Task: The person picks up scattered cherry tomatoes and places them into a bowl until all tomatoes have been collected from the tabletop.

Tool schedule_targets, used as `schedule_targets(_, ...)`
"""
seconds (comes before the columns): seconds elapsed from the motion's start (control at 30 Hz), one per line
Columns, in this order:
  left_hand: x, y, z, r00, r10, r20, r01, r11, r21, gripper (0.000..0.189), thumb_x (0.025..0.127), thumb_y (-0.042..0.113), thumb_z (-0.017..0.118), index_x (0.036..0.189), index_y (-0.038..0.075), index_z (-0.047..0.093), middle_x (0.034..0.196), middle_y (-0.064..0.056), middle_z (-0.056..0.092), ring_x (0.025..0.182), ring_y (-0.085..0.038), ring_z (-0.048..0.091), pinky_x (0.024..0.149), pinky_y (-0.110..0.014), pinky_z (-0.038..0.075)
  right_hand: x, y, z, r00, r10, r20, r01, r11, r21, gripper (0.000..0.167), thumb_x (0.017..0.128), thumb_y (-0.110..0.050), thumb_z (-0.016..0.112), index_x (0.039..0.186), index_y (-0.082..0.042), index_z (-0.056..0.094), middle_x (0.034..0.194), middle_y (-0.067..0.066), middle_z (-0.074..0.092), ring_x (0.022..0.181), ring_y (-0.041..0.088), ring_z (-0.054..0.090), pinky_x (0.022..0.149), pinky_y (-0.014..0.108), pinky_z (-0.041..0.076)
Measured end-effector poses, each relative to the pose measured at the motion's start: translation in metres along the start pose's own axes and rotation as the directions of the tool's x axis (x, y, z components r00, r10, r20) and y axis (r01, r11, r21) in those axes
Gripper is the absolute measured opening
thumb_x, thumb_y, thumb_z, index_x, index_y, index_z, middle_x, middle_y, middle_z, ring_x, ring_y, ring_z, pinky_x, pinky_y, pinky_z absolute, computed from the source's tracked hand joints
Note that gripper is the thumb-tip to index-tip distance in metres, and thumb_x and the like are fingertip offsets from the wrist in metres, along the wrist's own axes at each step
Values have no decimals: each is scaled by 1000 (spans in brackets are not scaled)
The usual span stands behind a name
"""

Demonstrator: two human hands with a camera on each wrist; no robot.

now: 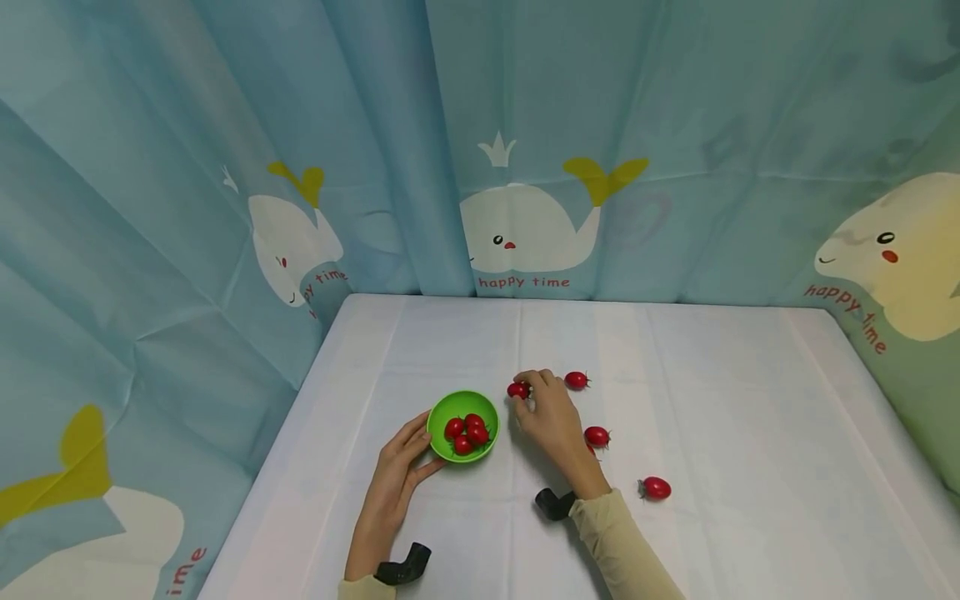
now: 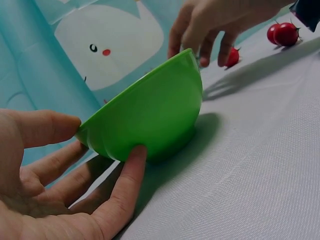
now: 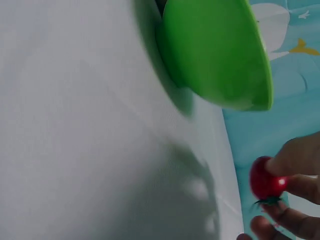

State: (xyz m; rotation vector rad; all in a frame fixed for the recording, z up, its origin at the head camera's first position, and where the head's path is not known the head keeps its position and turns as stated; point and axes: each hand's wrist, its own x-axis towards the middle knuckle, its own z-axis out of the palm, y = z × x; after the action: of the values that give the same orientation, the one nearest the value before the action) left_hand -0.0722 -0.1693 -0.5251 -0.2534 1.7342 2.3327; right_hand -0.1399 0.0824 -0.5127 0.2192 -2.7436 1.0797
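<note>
A green bowl [image 1: 459,402] with several red cherry tomatoes [image 1: 476,434] in it stands on the white table. My left hand [image 1: 396,471] holds the bowl from its left side, fingers and thumb spread round the outer wall and rim; the left wrist view shows the bowl [image 2: 150,110] from below its rim. Right of the bowl, and apart from it, my right hand [image 1: 553,421] pinches a cherry tomato [image 3: 264,179] between thumb and fingers, its green stem end pointing down in the right wrist view.
More cherry tomatoes lie to the right: one at the back [image 1: 577,381], a tomato [image 1: 597,436] beside my right wrist with another partly hidden by it, and one nearer the front [image 1: 655,488]. A blue whale-print curtain [image 1: 405,208] hangs behind the table [image 1: 735,400].
</note>
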Motion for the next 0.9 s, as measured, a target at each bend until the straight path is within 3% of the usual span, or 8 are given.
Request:
schedule_targets(0.23, -1, 1, 1, 1000, -2, -8, 2, 1000, 13, 50, 109, 20, 55, 157, 10, 45, 165, -12, 39, 149, -26, 45, 100, -35, 60, -6, -6, 0, 995, -67, -77, 76, 990, 120, 24, 93, -15, 70, 117, -10, 69, 110, 8, 66, 104, 26, 61, 89, 44, 58)
schedule_targets(0.43, -1, 0, 1, 1000, -5, -9, 6, 1000, 15, 50, 109, 20, 55, 157, 10, 45, 165, -11, 40, 148, -25, 45, 100, -35, 60, -11, -11, 1, 994, -100, -46, 107, 978, 178, 24, 94, -16, 69, 118, -13, 68, 111, 5, 64, 105, 22, 59, 91, 41, 57)
schedule_targets(0.9, 0, -2, 0, 1000, -1, -16, 1, 1000, 15, 51, 108, 20, 56, 157, 9, 45, 165, -12, 40, 149, -27, 45, 99, -35, 61, -15, -25, 12, 969, -238, -59, 245, 952, 185, 25, 93, -16, 71, 117, -12, 69, 111, 4, 66, 107, 24, 62, 96, 43, 58)
